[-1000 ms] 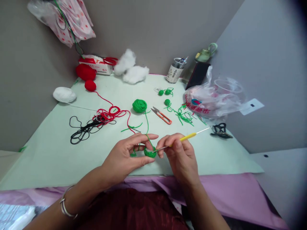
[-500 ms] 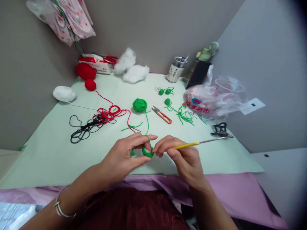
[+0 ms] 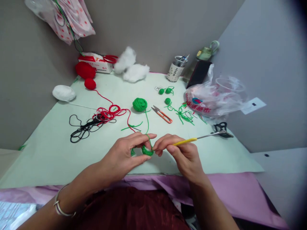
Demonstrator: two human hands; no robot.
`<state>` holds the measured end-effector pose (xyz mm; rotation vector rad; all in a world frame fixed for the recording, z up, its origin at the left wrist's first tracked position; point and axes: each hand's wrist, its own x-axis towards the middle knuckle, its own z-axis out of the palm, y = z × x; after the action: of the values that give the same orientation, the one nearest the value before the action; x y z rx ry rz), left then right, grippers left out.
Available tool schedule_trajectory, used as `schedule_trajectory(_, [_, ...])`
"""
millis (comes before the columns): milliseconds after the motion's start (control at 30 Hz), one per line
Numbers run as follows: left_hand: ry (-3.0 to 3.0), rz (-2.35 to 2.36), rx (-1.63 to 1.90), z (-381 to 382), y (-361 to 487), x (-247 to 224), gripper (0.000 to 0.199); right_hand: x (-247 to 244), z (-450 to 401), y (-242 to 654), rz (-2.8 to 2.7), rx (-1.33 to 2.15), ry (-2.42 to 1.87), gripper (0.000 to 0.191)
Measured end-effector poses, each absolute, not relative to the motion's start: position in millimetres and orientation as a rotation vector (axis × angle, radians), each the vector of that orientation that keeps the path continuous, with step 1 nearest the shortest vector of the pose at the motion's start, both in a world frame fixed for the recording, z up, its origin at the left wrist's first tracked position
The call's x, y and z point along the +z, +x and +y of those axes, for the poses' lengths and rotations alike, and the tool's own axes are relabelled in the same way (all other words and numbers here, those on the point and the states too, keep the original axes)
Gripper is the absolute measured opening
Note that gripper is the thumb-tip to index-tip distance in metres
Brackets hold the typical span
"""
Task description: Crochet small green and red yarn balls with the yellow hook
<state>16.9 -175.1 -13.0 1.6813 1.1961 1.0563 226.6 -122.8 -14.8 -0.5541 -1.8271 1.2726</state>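
Note:
Between thumb and fingers, my left hand [image 3: 124, 151] pinches a small green crochet piece [image 3: 147, 151] with white showing inside its top. Green yarn runs from the piece over my left index finger to a green yarn ball [image 3: 140, 104] beyond. My right hand [image 3: 181, 153] is closed around a crochet hook [image 3: 185, 141] with a yellow grip and a metal shaft. The hook's working tip meets the right edge of the green piece; the exact stitch is too small to see. Orange thread snips [image 3: 162, 114] lie past my hands.
Red yarn balls [image 3: 85, 70], a white yarn ball [image 3: 63, 92] and tangled black cord [image 3: 82, 129] lie left. White stuffing [image 3: 136, 73] sits at the back. To the right are small green balls [image 3: 167, 101], yarn scraps [image 3: 185, 115], a plastic bag [image 3: 203, 99] and a pen can [image 3: 176, 69].
The hook's far end has tipped slightly up and left as my right hand shifted a little. The green piece has tilted slightly in my left hand.

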Motion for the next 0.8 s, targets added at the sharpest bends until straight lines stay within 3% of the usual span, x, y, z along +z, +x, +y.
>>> schedule_trajectory(500, [1.498,1.279,1.009,-174,15,-10,0.023,-22,-132,217,-1.821,1.104,-0.506,0.02])
schedule_trajectory(800, [1.36,1.262,0.942,-175,16,1,0.05,-25,-127,219,-1.584,1.453,-0.548,0.024])
